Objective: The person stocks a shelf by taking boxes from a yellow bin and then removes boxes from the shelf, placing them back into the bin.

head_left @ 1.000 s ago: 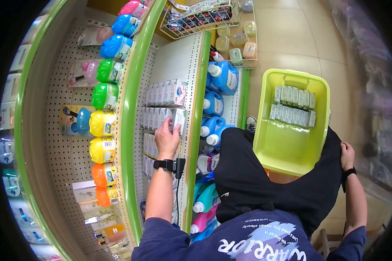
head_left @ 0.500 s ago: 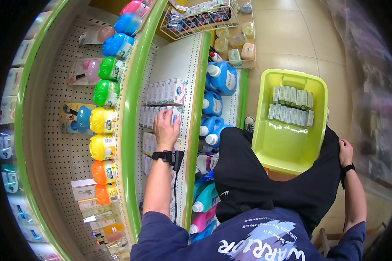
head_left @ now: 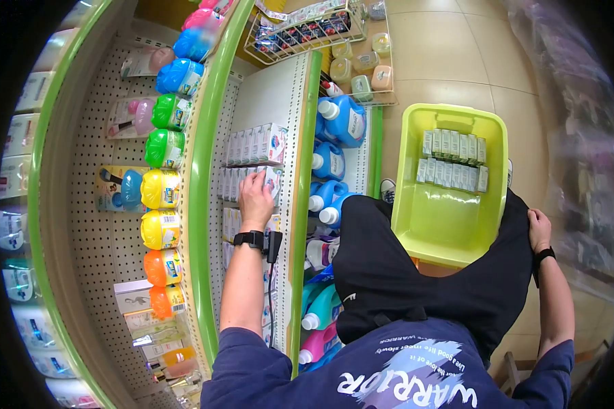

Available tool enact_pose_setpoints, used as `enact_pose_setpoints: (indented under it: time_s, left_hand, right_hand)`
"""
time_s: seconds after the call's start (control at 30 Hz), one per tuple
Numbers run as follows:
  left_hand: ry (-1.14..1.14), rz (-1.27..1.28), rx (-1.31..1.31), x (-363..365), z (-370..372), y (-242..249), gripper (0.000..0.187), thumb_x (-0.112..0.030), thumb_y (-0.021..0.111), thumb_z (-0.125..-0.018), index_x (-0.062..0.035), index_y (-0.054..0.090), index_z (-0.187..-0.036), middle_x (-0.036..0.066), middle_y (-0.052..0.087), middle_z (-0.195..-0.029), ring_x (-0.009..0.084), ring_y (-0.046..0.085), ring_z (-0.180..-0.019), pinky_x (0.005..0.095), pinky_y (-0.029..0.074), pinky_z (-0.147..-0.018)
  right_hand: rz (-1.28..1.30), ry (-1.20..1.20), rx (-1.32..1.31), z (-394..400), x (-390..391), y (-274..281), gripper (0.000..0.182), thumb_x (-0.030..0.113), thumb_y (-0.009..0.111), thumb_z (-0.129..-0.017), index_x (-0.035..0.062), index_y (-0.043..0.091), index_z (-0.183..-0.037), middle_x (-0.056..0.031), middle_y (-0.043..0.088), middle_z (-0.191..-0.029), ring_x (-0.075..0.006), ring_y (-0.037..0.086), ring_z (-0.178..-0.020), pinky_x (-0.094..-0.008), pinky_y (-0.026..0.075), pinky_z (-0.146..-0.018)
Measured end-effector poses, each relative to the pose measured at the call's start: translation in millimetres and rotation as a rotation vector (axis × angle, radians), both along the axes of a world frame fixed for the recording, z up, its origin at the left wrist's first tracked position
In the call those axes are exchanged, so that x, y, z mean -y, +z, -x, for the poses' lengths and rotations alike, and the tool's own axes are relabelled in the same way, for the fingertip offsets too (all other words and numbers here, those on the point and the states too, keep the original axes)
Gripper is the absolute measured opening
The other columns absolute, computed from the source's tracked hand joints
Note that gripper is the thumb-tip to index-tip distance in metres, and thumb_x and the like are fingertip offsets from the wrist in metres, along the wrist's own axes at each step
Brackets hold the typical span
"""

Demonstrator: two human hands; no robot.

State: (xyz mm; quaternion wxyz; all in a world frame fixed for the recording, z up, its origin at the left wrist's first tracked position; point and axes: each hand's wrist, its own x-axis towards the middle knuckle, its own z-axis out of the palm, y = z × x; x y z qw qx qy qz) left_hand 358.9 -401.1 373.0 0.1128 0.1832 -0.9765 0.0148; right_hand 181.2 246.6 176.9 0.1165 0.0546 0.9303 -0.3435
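At the left, rounded plastic containers in orange, yellow, green, blue and pink (head_left: pixel 159 189) line a green-edged shelf. Right of them, on a white perforated metal shelf (head_left: pixel 265 88), small white cardboard boxes (head_left: pixel 229 184) stand packed in rows. The left hand (head_left: pixel 256 203) lies over one row, fingers bent and fairly narrow at its front end box (head_left: pixel 272 178); whether they grip it or only touch it, I cannot tell. A careless pull there could drag or topple the neighbouring boxes, since they stand tight together. A black cable (head_left: pixel 271 300) hangs from the strap at that wrist and might snag on the boxes below. Further right, blue plastic bottles with white caps (head_left: pixel 351 121) stand lower down; a box slipping off the shelf edge could drop among them. Next, a yellow-green plastic tub (head_left: pixel 426 228) sits between the knees, holding two rows of small pale boxes (head_left: pixel 450 175); a shift of the legs could jolt it and tip those rows. Far right, the right hand (head_left: pixel 540 230) rests curled against the black trousers (head_left: pixel 515 269); whether it pinches cloth is unclear.
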Motion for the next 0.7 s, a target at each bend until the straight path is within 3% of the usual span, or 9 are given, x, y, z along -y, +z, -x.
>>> enact_pose_setpoints:
  time_s: [0.7]
  left_hand:
    - [-0.022, 0.013, -0.003, -17.0, 0.2, 1.5, 0.04, -0.006, 0.059, -0.079, -0.0017, 0.057, -0.118, 0.017, 0.054, -0.114, 0.0357, 0.05, -0.108, 0.044, 0.041, -0.094]
  right_hand:
    - [-0.019, -0.01, -0.025, -2.4, 0.0, 0.9, 0.037, 0.032, 0.053, -0.085, 0.0001, 0.067, -0.098, -0.0204, 0.066, -0.099, -0.0344, 0.063, -0.094, -0.0362, 0.047, -0.084]
